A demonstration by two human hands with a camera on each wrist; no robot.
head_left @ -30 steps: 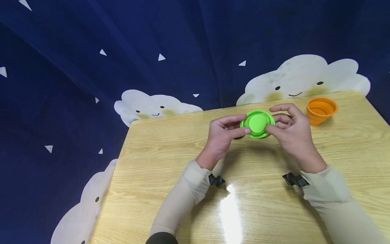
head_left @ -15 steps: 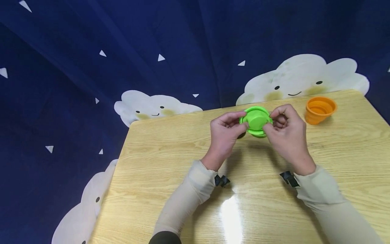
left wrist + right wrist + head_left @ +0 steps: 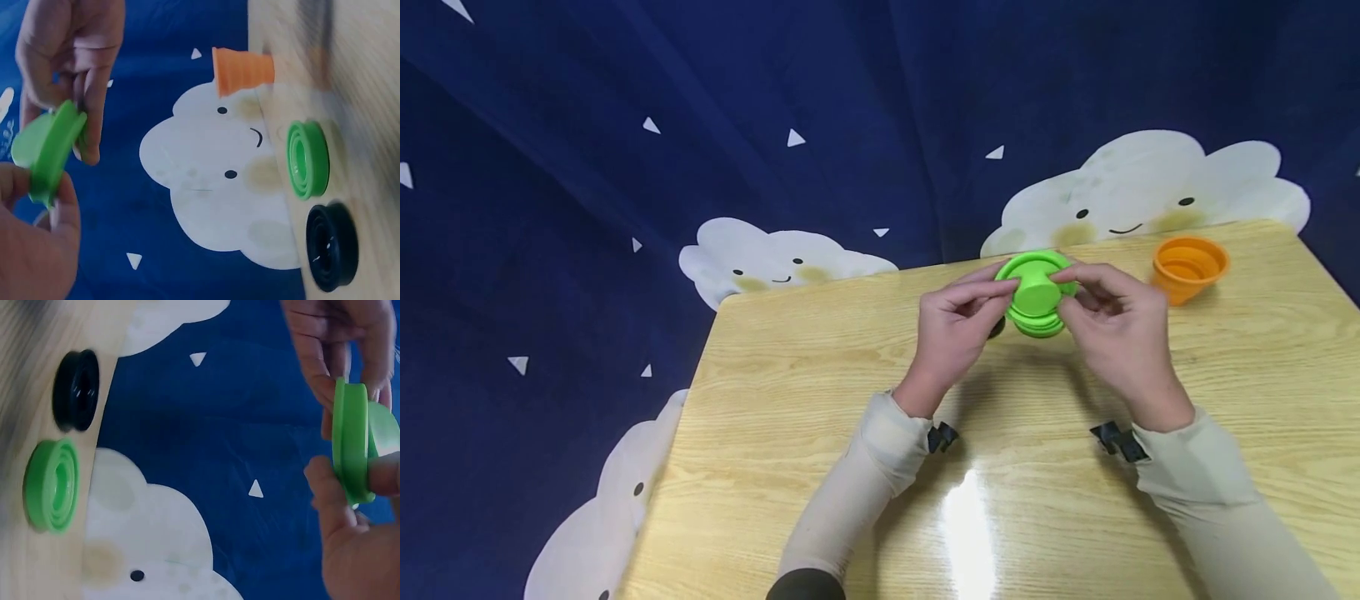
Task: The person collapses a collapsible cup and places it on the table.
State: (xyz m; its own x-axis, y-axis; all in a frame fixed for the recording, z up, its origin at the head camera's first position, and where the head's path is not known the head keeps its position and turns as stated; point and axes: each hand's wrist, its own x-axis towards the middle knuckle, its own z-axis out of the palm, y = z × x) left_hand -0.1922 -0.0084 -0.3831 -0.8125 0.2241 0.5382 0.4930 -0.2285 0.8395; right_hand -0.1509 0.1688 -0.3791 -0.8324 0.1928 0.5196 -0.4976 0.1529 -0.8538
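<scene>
A bright green collapsible cup [image 3: 1037, 296] is held up between both hands over the table, its round base partly pushed out from the rim. My left hand [image 3: 957, 337] pinches its left side with thumb and fingers. On its right, my right hand [image 3: 1116, 337] pinches it between thumb and index finger. Both wrist views show the held cup side-on, clear of the table. A second green cup [image 3: 319, 159], folded flat, lies on the tabletop beside a flattened black cup [image 3: 344, 247]. In the head view, these two are mostly hidden under the held cup and left hand.
An orange collapsible cup [image 3: 1187, 271], opened out, stands at the back right near my right hand. The wooden table [image 3: 775, 417] ends at a dark blue curtain [image 3: 850, 125] with cloud prints. Light glares off the table's front part.
The held green cup has tilted and risen slightly, and its base now sticks out more. Fingers of both hands have shifted from its rim toward the base. The orange cup has stayed put.
</scene>
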